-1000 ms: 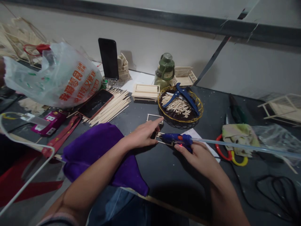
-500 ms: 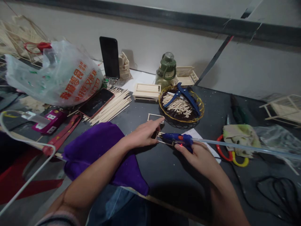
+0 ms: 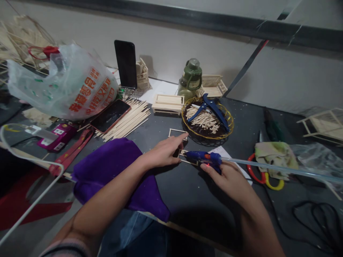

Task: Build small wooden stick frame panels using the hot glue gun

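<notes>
My right hand (image 3: 227, 176) grips a blue glue gun (image 3: 205, 157) with a clear glue stick (image 3: 268, 166) running out of its back to the right. Its nozzle points left at a small frame of thin wooden sticks (image 3: 184, 159) lying on the dark table (image 3: 193, 200). My left hand (image 3: 164, 152) presses down on that frame, forefinger stretched forward, thumb against the near edge. A second small stick frame (image 3: 175, 131) lies just beyond the fingertip.
A yellow wire basket (image 3: 207, 119) holds cut sticks and blue cutters. Long sticks (image 3: 128, 121), a phone (image 3: 109, 116), a printed plastic bag (image 3: 64, 85), a purple cloth (image 3: 118, 171), a green lantern (image 3: 191, 76), red-yellow scissors (image 3: 264, 176) and black cable (image 3: 316, 217) lie around.
Almost nothing has changed. Both hands keep their places on the frame and the glue gun; the view has drifted slightly.
</notes>
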Action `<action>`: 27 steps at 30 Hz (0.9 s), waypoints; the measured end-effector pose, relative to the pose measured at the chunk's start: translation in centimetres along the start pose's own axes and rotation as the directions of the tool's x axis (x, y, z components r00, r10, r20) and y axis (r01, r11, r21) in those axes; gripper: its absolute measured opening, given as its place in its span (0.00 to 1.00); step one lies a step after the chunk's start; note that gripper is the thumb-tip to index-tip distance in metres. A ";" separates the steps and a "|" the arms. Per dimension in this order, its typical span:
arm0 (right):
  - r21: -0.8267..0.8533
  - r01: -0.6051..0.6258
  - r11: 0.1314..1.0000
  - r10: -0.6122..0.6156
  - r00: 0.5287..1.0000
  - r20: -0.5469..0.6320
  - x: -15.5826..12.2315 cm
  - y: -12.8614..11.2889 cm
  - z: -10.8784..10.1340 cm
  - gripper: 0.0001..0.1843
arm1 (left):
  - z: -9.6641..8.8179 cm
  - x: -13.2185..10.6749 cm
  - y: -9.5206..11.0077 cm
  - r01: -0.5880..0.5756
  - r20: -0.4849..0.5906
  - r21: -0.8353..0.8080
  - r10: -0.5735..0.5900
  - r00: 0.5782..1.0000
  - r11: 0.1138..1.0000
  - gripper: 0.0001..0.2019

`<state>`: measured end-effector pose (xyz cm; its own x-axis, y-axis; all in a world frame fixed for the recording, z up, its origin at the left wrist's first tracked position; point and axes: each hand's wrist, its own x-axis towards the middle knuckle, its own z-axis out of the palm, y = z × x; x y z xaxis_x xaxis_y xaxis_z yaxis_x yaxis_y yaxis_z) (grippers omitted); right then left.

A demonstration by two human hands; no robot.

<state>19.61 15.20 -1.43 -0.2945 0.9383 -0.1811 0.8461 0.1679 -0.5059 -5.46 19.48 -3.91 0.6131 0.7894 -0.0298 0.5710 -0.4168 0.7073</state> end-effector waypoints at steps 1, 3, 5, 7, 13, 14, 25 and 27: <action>-0.008 -0.001 1.000 0.001 1.000 0.000 0.0 0.1 0.0 0.24 | 0.0 0.0 0.0 0.001 0.000 0.001 -0.001 1.000 1.000 0.45; -0.018 0.003 1.000 -0.003 1.000 -0.001 -0.1 0.2 0.1 0.24 | 0.0 0.0 0.0 0.001 0.001 0.001 -0.001 1.000 1.000 0.45; -0.021 0.011 1.000 -0.012 1.000 -0.006 -0.1 0.2 0.1 0.24 | 0.0 0.0 0.0 0.002 0.000 0.000 -0.002 1.000 1.000 0.45; -0.016 0.018 1.000 -0.018 1.000 -0.015 -0.1 0.2 0.0 0.24 | 0.0 0.0 -0.1 0.000 -0.005 -0.001 0.000 1.000 1.000 0.45; -0.021 0.035 0.999 -0.035 0.999 -0.011 -0.1 0.2 -0.1 0.23 | 0.3 -0.1 -0.4 -0.013 -0.016 -0.003 0.013 1.000 1.000 0.45; -0.027 0.033 0.999 -0.033 0.999 -0.009 -0.1 0.3 -0.1 0.23 | 0.3 -0.1 -0.4 -0.013 -0.016 -0.004 0.013 1.000 1.000 0.45; -0.029 0.029 0.999 -0.028 1.000 0.003 -0.2 0.2 -0.3 0.23 | 0.1 0.0 -0.1 -0.005 -0.012 -0.006 0.005 1.000 1.000 0.45; -0.040 0.020 0.999 -0.020 1.000 0.007 -0.2 0.1 -0.3 0.23 | 0.1 0.0 -0.1 -0.009 -0.017 -0.008 0.009 1.000 1.000 0.45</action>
<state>19.89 15.09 -1.22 -0.3141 0.9328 -0.1767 0.8570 0.1985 -0.4756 -5.48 19.46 -4.10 0.6091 0.7930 -0.0118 0.5609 -0.4202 0.7134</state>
